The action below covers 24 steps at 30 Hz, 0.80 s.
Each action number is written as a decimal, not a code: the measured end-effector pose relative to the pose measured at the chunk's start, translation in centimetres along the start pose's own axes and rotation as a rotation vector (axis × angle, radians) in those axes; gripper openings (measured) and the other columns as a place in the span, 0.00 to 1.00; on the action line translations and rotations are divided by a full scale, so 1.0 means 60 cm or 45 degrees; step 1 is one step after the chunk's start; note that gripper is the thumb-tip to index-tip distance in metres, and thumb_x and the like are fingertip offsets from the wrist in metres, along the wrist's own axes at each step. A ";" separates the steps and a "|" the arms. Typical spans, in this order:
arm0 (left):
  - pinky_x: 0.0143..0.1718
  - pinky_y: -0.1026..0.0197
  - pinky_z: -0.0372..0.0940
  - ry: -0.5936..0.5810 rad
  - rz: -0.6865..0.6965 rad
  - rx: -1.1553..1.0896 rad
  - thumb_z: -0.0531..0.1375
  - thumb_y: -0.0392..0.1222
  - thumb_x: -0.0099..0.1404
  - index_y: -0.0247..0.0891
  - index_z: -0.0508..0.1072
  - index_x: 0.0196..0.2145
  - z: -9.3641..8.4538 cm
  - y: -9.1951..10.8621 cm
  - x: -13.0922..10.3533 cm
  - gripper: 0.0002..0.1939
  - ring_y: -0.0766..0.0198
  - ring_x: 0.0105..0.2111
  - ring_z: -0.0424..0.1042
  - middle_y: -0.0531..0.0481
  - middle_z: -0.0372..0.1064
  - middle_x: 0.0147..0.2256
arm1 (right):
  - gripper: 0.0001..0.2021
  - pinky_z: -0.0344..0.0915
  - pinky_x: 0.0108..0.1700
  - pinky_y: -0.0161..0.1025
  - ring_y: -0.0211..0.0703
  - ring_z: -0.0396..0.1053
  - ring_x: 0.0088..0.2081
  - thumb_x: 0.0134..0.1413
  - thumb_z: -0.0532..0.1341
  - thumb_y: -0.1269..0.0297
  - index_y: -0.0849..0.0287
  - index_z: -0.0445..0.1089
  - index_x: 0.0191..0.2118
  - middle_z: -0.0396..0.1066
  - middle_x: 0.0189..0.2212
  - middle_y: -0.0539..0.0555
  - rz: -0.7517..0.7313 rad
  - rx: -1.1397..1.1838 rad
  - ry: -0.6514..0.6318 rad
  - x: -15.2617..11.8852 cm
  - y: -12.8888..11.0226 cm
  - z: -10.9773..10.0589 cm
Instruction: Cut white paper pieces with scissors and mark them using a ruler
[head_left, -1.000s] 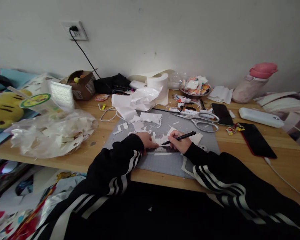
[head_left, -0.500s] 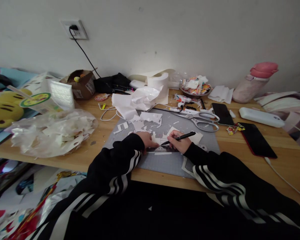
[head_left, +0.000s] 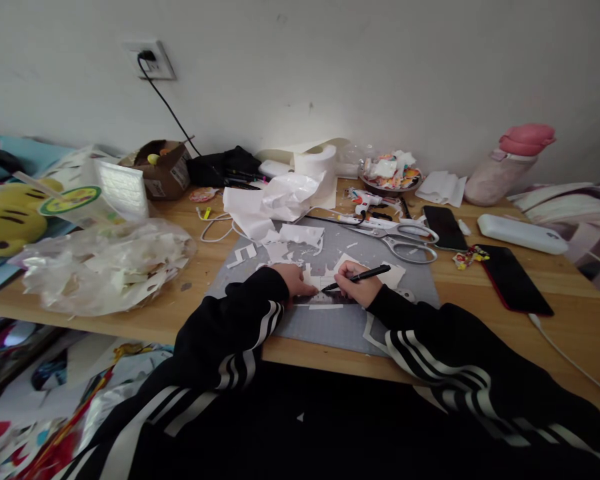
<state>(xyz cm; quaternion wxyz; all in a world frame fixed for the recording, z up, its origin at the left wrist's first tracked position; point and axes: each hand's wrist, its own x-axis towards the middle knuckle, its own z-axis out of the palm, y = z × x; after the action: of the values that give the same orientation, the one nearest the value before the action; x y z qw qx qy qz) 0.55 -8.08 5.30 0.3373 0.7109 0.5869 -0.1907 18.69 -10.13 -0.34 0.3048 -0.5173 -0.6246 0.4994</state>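
Observation:
My right hand is closed in a writing grip round a black pen. The pen's tip points down to the left and meets the white paper, close to the upper edge of a dark, shiny ruler. Thin drawn lines show on this paper. At the ruler's left end my left hand presses it down with its fingertips, fingers bent and partly hidden by the hand. Under both lies a grey cutting mat strewn with white paper scraps.
Silver scissors lie at the mat's upper right, near a white glue gun. Two phones and a white power bank are farther right. A plastic bag of scraps and a lidded cup stand left.
Both hands stay almost in place. The pen tip holds beside the ruler's edge, with at most a tiny shift. The camera view has moved very slightly.

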 end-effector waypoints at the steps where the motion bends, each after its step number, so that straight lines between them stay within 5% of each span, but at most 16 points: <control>1: 0.29 0.65 0.62 0.004 -0.002 -0.001 0.54 0.58 0.56 0.39 0.66 0.16 0.000 0.000 0.000 0.22 0.65 0.21 0.68 0.52 0.68 0.16 | 0.08 0.52 0.18 0.29 0.31 0.56 0.14 0.47 0.57 0.63 0.56 0.56 0.23 0.61 0.13 0.42 -0.015 -0.003 0.007 -0.001 0.000 -0.001; 18: 0.31 0.64 0.62 0.006 0.029 0.019 0.53 0.59 0.56 0.39 0.64 0.15 0.002 -0.003 0.003 0.23 0.64 0.21 0.68 0.51 0.67 0.15 | 0.10 0.49 0.22 0.31 0.31 0.52 0.17 0.38 0.57 0.70 0.56 0.54 0.15 0.53 0.11 0.42 0.022 -0.135 0.245 -0.008 -0.025 -0.021; 24: 0.30 0.64 0.62 0.006 0.023 0.008 0.53 0.59 0.57 0.39 0.64 0.15 0.002 -0.003 0.003 0.23 0.65 0.20 0.68 0.51 0.67 0.15 | 0.07 0.47 0.17 0.31 0.31 0.52 0.13 0.39 0.55 0.67 0.56 0.55 0.17 0.55 0.08 0.42 0.092 -0.100 0.248 -0.009 -0.019 -0.026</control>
<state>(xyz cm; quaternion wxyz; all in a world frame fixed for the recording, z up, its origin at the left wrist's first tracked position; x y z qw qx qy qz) 0.44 -8.05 5.04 0.3355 0.7177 0.5806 -0.1879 19.86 -10.13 1.30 0.3254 -0.5969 -0.5921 0.4326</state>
